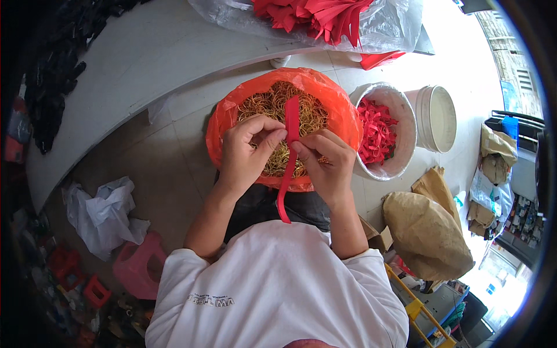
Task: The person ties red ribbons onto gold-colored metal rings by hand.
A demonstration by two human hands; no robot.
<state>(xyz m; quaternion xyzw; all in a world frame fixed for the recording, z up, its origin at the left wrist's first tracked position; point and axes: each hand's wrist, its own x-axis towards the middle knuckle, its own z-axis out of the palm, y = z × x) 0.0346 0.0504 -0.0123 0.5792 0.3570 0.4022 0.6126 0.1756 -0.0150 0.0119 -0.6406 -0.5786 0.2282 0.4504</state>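
Note:
A flat red ribbon strip (292,116) stands out in front of my chest, its narrower tail hanging down toward my shirt. My left hand (246,153) pinches at the strip's left edge with thumb and forefinger. From the other side, my right hand (328,165) grips it a little lower between thumb and bent fingers. Whether something small is also pinched in my fingertips cannot be made out. Below both hands is a round container lined with an orange plastic bag (226,107), filled with a tangle of thin gold-coloured rings (281,98).
Right of the orange bag, a white lined bucket (408,133) holds red ribbon pieces (376,130); beside it stands another pale bucket (438,119). A grey table (139,58) curves across the far left, bearing red strips (316,17) on clear plastic. A pink stool (139,261) and brown sack (426,235) flank me.

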